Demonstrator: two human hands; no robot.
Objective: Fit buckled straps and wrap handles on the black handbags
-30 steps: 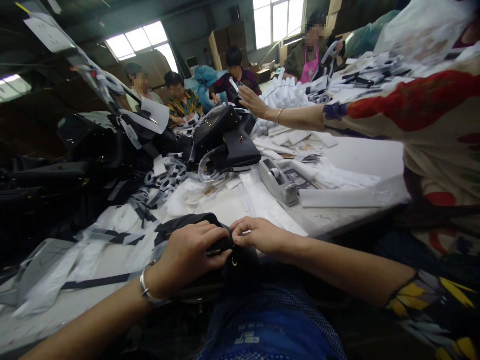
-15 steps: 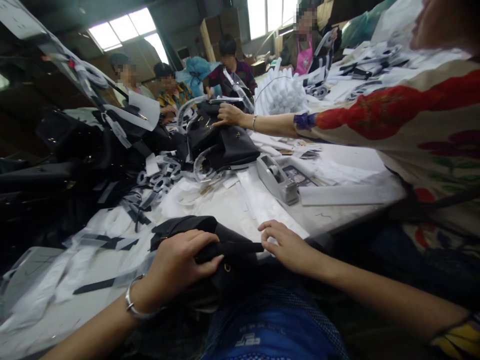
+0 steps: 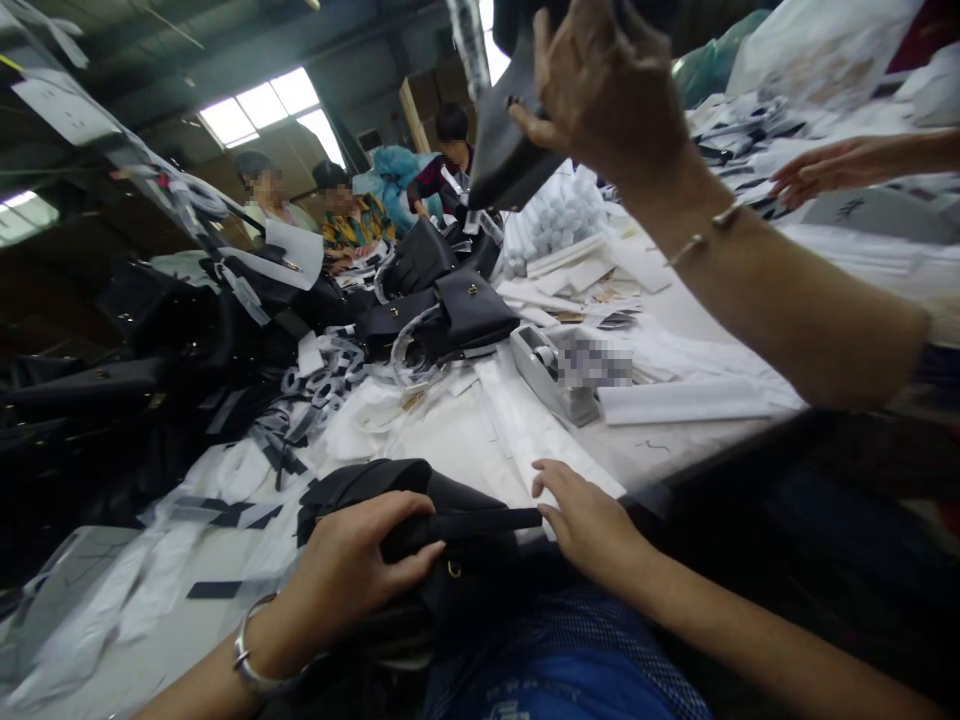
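A black handbag [image 3: 465,575] with a small gold-coloured fitting rests at the table's near edge, against my lap. My left hand [image 3: 367,570] is closed around its upper part, thumb near the fitting and fingers over the top. From this grip a flat black strap [image 3: 487,521] runs to the right. At the strap's tip is my right hand [image 3: 589,520], its thumb and fingers apart; whether the thumb touches the tip I cannot tell. The bag's underside is dark and partly hidden by my left hand.
A grey tape dispenser [image 3: 555,375] stands beyond my right hand. Black bags [image 3: 476,310] and clear-wrapped handles lie farther back. A co-worker's hand [image 3: 607,90] holds up a black bag [image 3: 510,140] at upper right. White sheets [image 3: 682,400] and plastic strips cover parts of the table.
The co-worker's arm has swung nearer and higher, lifting a black bag off the pile. My right thumb and fingers have spread apart at the strap's tip. My left hand keeps its hold.
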